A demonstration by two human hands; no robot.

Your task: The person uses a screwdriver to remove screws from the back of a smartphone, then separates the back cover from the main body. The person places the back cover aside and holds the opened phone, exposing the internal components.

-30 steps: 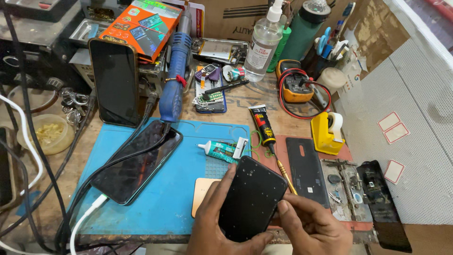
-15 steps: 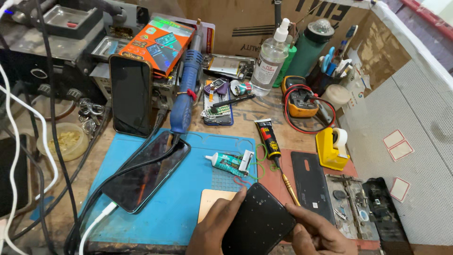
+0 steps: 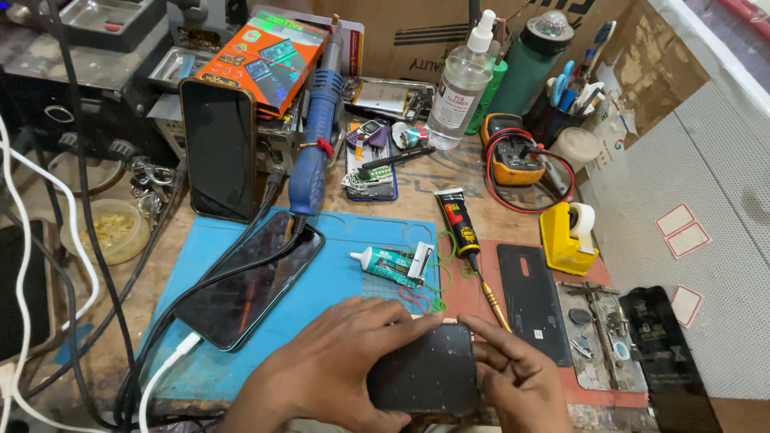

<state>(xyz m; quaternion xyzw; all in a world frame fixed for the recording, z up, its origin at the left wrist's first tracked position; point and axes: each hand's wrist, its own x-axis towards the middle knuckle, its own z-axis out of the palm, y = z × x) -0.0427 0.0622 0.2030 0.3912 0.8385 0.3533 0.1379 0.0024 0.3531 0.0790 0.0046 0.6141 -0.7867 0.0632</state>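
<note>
black and glossy, the phone panel (image 3: 423, 369) now lies lower and flatter at the near edge of the blue mat (image 3: 337, 281) than a moment ago, when it stood tilted up. the left hand (image 3: 337, 365) presses spread fingers on its top edge; the right hand (image 3: 517, 377) pinches its right side (fingertips touching), so it looks steadied for close work.

Dark phone panel (image 3: 425, 373) partly covered by both hands, wrists cut off at bottom edge, black screen (image 3: 670, 361) cropped below
</note>
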